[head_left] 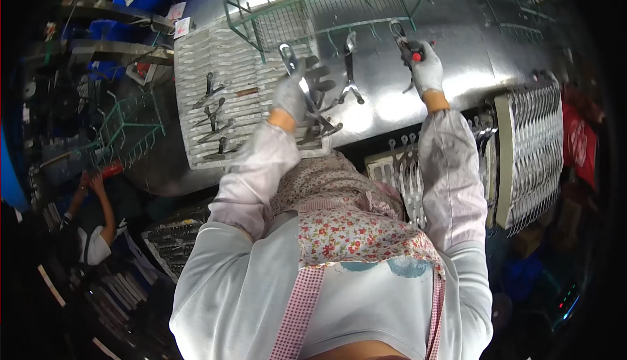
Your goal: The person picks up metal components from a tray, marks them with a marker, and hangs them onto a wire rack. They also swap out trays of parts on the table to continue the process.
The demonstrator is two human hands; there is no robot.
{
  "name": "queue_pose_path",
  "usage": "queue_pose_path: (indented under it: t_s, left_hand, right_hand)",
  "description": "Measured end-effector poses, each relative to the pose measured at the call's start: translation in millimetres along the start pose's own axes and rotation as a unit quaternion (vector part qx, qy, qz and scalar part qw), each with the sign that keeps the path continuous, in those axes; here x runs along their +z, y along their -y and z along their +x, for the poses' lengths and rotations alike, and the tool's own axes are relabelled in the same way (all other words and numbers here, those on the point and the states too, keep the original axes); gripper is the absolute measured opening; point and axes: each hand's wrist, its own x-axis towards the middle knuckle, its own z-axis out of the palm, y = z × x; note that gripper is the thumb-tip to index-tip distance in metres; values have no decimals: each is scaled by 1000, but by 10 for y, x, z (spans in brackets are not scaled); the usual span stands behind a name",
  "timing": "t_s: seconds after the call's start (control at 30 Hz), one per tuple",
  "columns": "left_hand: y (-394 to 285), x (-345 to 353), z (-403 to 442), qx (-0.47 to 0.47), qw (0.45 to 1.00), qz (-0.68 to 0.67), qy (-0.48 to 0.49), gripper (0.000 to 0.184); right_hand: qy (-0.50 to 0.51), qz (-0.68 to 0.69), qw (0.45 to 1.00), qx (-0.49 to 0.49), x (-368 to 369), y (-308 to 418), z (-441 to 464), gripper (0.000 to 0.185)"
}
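Observation:
My left hand [292, 92], in a pale glove, is closed around a shiny metal tool [307, 89] whose looped end points up. It is over the right edge of a slotted white tray [219, 92] with several dark metal pieces on it. My right hand [427, 66], also gloved, grips a dark metal tool [400, 36] with a looped top; a small red part shows at the fingers. Between my hands, another metal tool [349, 69] lies on the shiny metal table [385, 102], its forked end toward me.
A green wire rack [330, 32] stands beyond my hands. Trays of metal pieces [532, 157] stand upright at the right, near a red cloth [579, 138]. Another green rack [132, 121] is at the left. A person's arms [104, 206] show at the lower left.

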Motion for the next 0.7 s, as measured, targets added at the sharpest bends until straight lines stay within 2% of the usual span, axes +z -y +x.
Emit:
queue_pose_path:
  t_s: [0.03,0.1,0.13,0.17,0.23,0.27,0.33,0.4,0.43,0.47,0.5,0.57,0.6,0.63,0.67,0.7]
  left_hand:
    - [-74,-40,66,-22,999,38,-3,59]
    - [101,-512,619,-24,975,218,29,54]
    - [246,-876,1007,38,931,362,19,55]
    - [311,-1126,1279,109,862,495,11,59]
    - [197,-1122,1284,294,719,628,-48,47]
    - [176,-1067,1292,283,692,658,-88,47]
    - [187,-975,1325,264,631,709,-170,47]
    - [260,-953,1398,291,688,648,-148,57]
    - [300,-787,1317,300,717,614,-133,62]
    - [287,-684,1191,220,716,643,-161,55]
    - [447,-671,1121,316,765,540,-152,50]
    - [707,-413,742,360,755,447,-317,53]
    - [867,-263,454,400,700,505,-308,60]
    - [1155,-125,324,519,620,531,-254,55]
    - [1305,72,93,554,593,581,-69,48]
    - [1457,269,-137,544,574,597,139,44]
  right_hand:
    - [-14,-37,999,2,-20,20,-33,21]
    - [-80,-103,990,-61,-33,-236,81,22]
    - [-80,-118,989,-49,-80,-229,75,23]
    - [-82,-130,987,-40,-124,-187,87,23]
    - [-90,-114,986,-79,-177,-234,82,22]
    - [-72,-156,983,-60,-217,-215,26,23]
    - [-82,-83,991,-63,-284,-470,-5,25]
    - [-113,-36,991,-58,-460,-719,-153,26]
    - [-158,-67,983,-68,-621,-691,-394,24]
    - [-184,-91,978,-46,-832,-656,-697,25]
    - [-209,-115,971,-27,-1043,-629,-1001,26]
    - [-292,-181,938,-38,-1413,-1148,-1588,29]
    - [-320,-175,931,24,-1577,-1316,-1987,33]
    - [-347,-197,915,58,-1716,-1617,-2386,32]
    - [-373,-181,903,110,-1823,-1957,-2809,31]
    - [-378,-189,885,192,-1858,-1861,-3234,28]
